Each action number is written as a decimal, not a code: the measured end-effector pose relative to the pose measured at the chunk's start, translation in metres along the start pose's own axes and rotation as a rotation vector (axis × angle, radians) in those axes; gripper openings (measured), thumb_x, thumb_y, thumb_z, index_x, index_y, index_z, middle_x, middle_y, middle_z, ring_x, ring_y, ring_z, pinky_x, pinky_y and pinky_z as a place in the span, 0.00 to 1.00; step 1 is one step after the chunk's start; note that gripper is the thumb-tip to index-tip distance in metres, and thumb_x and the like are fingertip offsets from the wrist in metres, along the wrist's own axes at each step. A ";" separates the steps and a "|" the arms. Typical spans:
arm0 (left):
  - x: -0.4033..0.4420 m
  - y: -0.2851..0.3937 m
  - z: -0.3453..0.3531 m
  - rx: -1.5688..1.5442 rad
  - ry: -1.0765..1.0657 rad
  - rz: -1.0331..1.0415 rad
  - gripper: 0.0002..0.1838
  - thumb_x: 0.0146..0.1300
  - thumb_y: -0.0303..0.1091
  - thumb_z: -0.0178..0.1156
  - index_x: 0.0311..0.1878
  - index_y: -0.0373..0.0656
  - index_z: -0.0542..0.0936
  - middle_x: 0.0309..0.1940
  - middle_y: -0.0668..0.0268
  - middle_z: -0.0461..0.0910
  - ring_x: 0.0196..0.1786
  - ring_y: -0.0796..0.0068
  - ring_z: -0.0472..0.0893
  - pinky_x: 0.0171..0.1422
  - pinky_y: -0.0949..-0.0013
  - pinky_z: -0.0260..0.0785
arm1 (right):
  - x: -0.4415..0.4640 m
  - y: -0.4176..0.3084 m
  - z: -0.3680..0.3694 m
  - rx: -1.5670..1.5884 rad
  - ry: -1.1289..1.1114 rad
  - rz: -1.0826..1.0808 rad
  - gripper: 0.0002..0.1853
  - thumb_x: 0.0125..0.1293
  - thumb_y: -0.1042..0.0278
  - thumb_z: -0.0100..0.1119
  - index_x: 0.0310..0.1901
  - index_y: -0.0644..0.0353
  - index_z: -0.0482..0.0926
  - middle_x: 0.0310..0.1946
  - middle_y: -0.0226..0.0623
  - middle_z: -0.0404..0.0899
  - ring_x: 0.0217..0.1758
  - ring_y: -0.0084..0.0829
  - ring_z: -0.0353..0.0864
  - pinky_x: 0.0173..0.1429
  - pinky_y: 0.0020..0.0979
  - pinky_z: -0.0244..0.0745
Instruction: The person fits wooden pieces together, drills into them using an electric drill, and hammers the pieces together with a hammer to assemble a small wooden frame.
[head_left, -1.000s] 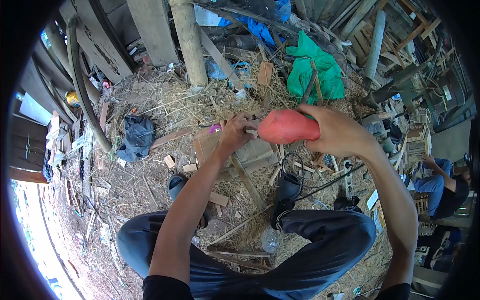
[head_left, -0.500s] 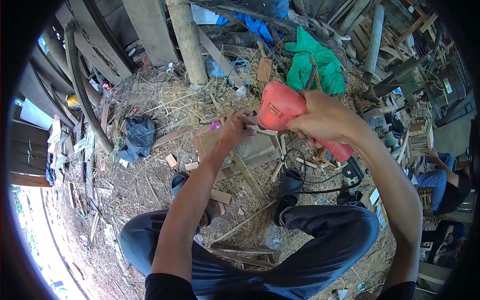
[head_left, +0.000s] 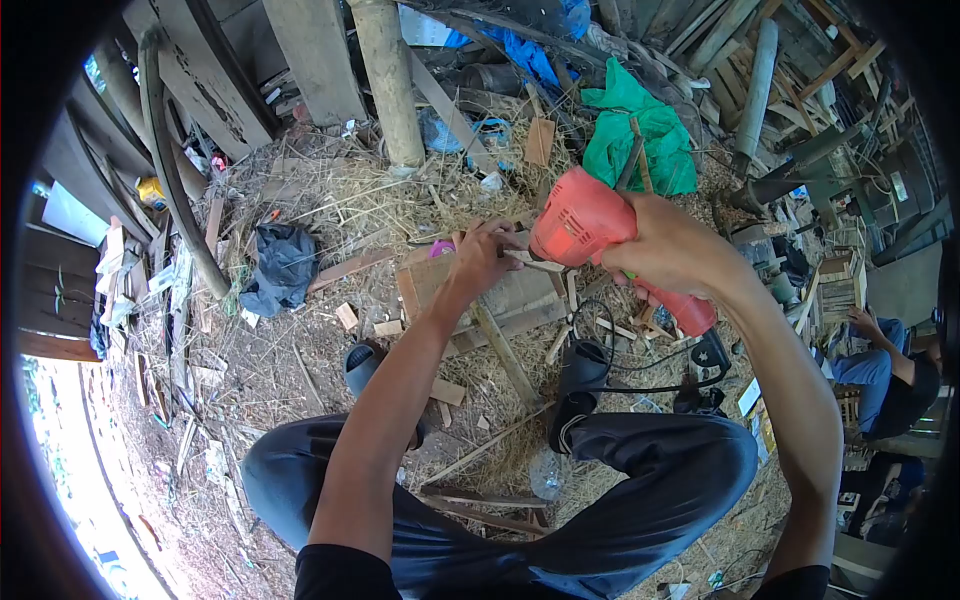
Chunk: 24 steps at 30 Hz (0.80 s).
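My right hand (head_left: 665,245) is wrapped round the handle of a red power drill (head_left: 580,222), held on its side with its front end pointing left and down. Close in front of the drill, the bent fingers of my left hand (head_left: 480,255) grip a piece of wood (head_left: 540,264) at the top of a wooden block (head_left: 525,298). The drill's tip and the exact contact are hidden by my fingers and the drill body. A purple ring-like object (head_left: 440,247) lies just left of my left hand.
A black cable (head_left: 650,386) runs on the ground by my sandal (head_left: 582,375). A wooden stick (head_left: 505,355) leans against the block. Wood offcuts, straw, a black plastic bag (head_left: 280,268) and a green sheet (head_left: 645,140) lie around. Another person (head_left: 885,375) sits at the right.
The view has shifted slightly, so the scene sits a little right and lower. Both hands and the drill keep nearly the same place over the block.
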<state>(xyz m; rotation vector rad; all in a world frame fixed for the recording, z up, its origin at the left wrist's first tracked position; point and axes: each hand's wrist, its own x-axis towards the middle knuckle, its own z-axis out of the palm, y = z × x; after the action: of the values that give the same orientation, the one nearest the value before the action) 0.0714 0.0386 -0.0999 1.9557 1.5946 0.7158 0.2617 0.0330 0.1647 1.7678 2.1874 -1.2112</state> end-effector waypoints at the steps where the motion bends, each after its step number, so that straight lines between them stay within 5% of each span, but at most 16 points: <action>1: 0.000 0.000 0.000 -0.001 -0.002 0.000 0.16 0.45 0.39 0.75 0.41 0.57 0.88 0.52 0.79 0.75 0.57 0.69 0.69 0.58 0.56 0.53 | -0.001 -0.002 -0.001 0.026 -0.020 0.038 0.18 0.51 0.68 0.57 0.42 0.70 0.74 0.23 0.41 0.80 0.23 0.32 0.81 0.30 0.35 0.76; 24: 0.007 0.002 0.001 0.051 -0.005 -0.027 0.14 0.46 0.40 0.74 0.40 0.57 0.88 0.52 0.80 0.74 0.57 0.72 0.68 0.58 0.57 0.51 | 0.015 0.002 -0.003 -0.008 -0.033 0.048 0.17 0.50 0.70 0.55 0.42 0.71 0.73 0.24 0.42 0.81 0.22 0.34 0.82 0.28 0.36 0.77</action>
<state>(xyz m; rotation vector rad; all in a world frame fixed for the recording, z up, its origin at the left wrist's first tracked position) 0.0747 0.0449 -0.0990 1.9663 1.6491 0.6650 0.2596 0.0470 0.1578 1.7742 2.1162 -1.2111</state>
